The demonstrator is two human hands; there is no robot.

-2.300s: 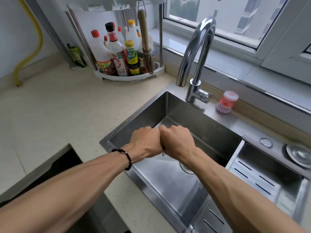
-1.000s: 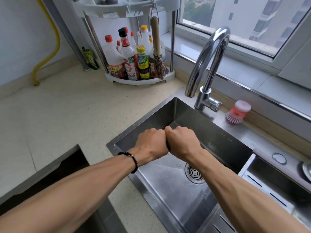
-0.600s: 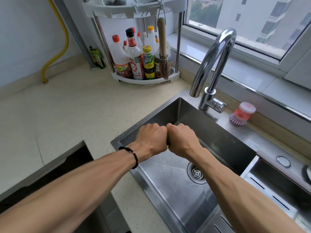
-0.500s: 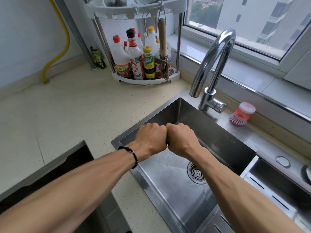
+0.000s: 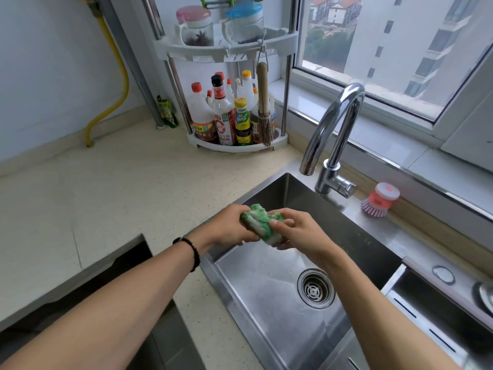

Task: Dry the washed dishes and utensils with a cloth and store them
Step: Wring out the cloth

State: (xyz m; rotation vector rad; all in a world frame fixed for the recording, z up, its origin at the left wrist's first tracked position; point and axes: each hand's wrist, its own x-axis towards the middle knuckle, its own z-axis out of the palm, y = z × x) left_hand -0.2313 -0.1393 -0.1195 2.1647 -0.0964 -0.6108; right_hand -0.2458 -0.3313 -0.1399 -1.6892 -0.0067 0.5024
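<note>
A crumpled green and white cloth [image 5: 260, 221] is held between both hands above the left rim of the steel sink [image 5: 269, 297]. My left hand [image 5: 229, 227] grips its left end with the fingers curled under it. My right hand [image 5: 296, 231] holds the right end, thumb and fingers wrapped round the bunched fabric. No dish or utensil shows in the sink basin.
A curved chrome tap [image 5: 333, 134] rises behind the sink. A pink dish brush [image 5: 380, 200] sits on the ledge to its right. A white corner rack [image 5: 234, 108] with several bottles and a hanging whisk brush stands at the back. A dark opening [image 5: 88, 297] lies at lower left.
My fists were pressed tightly together, hiding the cloth. Now the hands have turned and loosened, and the green and white cloth shows between them. The view has tilted upward.
</note>
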